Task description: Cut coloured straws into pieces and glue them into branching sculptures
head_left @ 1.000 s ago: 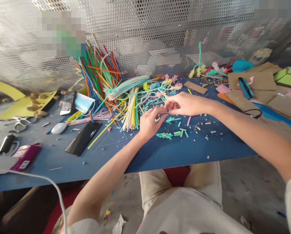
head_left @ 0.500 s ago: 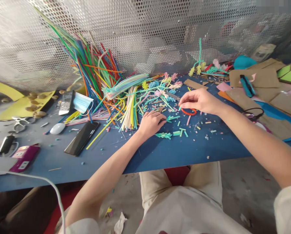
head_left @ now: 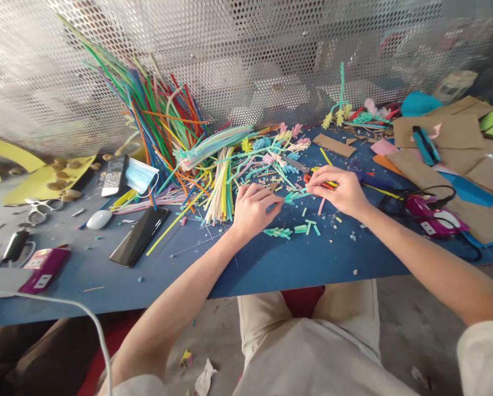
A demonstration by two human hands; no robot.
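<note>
My left hand rests on the blue table, thumb and index finger pinched at the end of a small green leaf-shaped piece of pipe cleaner. Close by on its right, my right hand is closed too, its fingertips on a short green pipe cleaner piece, partly hidden by the fingers. Orange-handled scissors lie under my right hand, blades pointing away to the left. Nearer me lie another green leaf-shaped piece and several short green cuttings.
Bundled pipe cleaners and a tall colourful heap stand left of centre. A black phone, a white mouse and silver scissors lie left. Cardboard, a purple power strip and a glue gun are right.
My right hand has moved slightly down and left towards the leaf-shaped piece, over the scissors' handles. The left hand stays nearly in place. The glue gun and power strip have come into view from behind my right arm.
</note>
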